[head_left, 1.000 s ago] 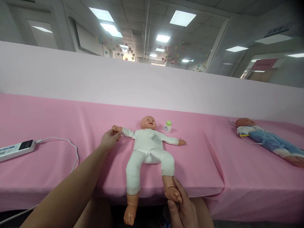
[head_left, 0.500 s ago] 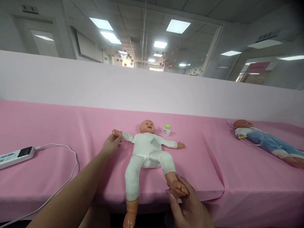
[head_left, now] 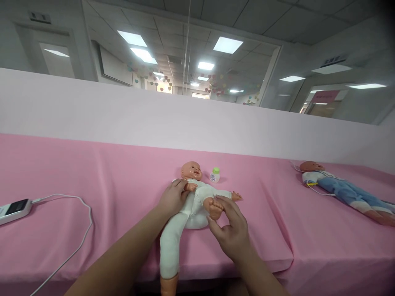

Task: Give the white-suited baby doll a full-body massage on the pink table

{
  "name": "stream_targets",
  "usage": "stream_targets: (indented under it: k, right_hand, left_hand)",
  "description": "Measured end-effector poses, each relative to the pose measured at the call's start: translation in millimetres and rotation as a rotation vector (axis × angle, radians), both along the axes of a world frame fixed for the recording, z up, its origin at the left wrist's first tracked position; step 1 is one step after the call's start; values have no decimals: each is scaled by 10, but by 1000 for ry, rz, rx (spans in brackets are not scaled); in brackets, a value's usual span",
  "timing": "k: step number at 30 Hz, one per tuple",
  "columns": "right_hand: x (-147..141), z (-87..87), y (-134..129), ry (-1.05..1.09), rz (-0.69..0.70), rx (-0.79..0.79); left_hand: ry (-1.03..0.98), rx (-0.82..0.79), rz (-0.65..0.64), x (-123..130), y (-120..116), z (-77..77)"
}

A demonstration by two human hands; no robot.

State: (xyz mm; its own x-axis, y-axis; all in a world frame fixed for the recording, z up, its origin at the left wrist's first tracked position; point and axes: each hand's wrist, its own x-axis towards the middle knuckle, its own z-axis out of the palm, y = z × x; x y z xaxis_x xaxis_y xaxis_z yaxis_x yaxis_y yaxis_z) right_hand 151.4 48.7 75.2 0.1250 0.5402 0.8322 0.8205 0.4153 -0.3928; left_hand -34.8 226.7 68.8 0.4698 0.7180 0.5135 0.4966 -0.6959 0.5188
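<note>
Doll (head_left: 191,209) beside bottle (head_left: 215,175), label (head_left: 213,178) illegible

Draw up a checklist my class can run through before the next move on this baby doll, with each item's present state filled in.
1. Baby doll face up on the pink cover: ok.
2. Left hand touching the doll's own right hand: ok; grip firmness, cannot tell.
3. Right hand on the doll's own left foot: ok, foot raised.
4. Doll's own right leg wholly on the pink cover: not ok, it reaches past the front edge.
5. Green-capped bottle apart from both hands: ok, upright beside the doll's head.
6. White cable clear of the left forearm: ok.
</note>
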Motion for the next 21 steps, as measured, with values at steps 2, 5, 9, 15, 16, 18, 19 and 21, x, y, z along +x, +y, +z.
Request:
stream_targets:
  k: [2, 5, 9, 15, 16, 18, 19, 21]
  right_hand:
    - [22, -60, 140, -29, -10, -3]
    - [44, -159, 303, -72, -14, -2]
    - [20, -190, 394, -24, -56, -26]
    - [-38, -103, 104, 91, -19, 4]
    - [-45, -111, 18, 114, -15, 17]
    - [-56, -159, -163, 180, -17, 8]
    - [-61, -197, -255, 221, -21, -16]
    - [-65, -292, -439, 305, -23, -78]
  left_hand:
    - [40, 34, -25, -20, -10, -41]
    - [43, 26, -37, -104, 1, -71]
    - [-20, -15, -55, -153, 33, -83]
    - [-214, -225, 86, -251, 150, -90]
    - [-278, -265, 107, -291, 189, -96]
    - [-422, -354, 130, -378, 284, -119]
    - [-499, -406, 138, -422, 338, -135]
    - [-660, -536, 157, -502, 454, -173]
